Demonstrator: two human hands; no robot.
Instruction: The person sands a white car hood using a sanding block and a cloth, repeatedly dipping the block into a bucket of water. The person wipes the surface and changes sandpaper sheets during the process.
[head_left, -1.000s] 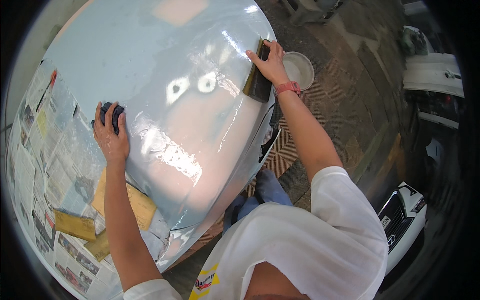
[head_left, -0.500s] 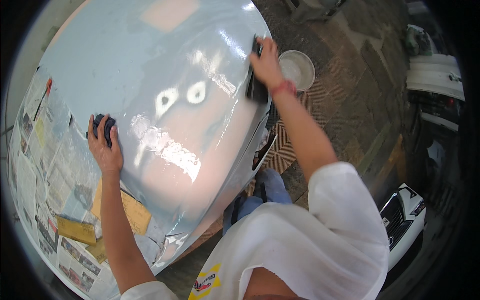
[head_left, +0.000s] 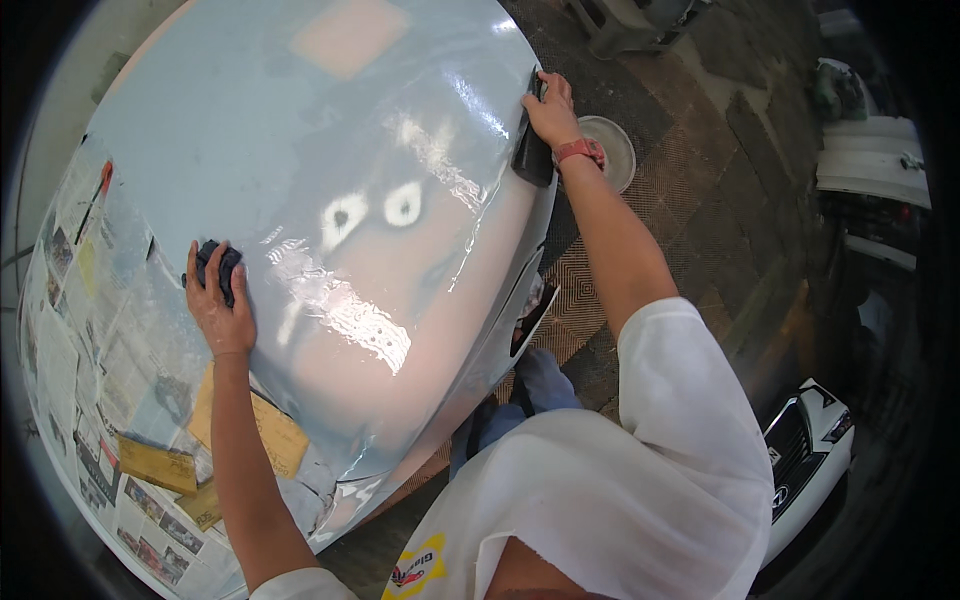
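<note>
A large, wet car panel (head_left: pixel 240 130) in pale blue-grey and pinkish patches spreads out in front of me, with two white-ringed spots near its middle. On its left side, my left hand (head_left: pixel 222 318) is closed round a crumpled dark cloth (head_left: pixel 230 270) that rests on the surface. At the panel's right edge, my right hand (head_left: pixel 555 115) grips a long black sanding block (head_left: pixel 534 158), pressed along the curved edge. A red band circles my right wrist. The underside of the block is hidden.
Newspaper (head_left: pixel 60 320) covers the far left, with yellowish sandpaper sheets (head_left: pixel 155 465) on it. A round bucket (head_left: pixel 618 150) stands on the patterned floor past my right wrist, and a grey plastic stool (head_left: pixel 630 30) beyond it. A white car front part (head_left: pixel 810 450) lies at right.
My right hand and the sanding block have shifted right, onto the panel's outer edge. The left hand keeps its place on the panel with the cloth; the whole view has shifted slightly.
</note>
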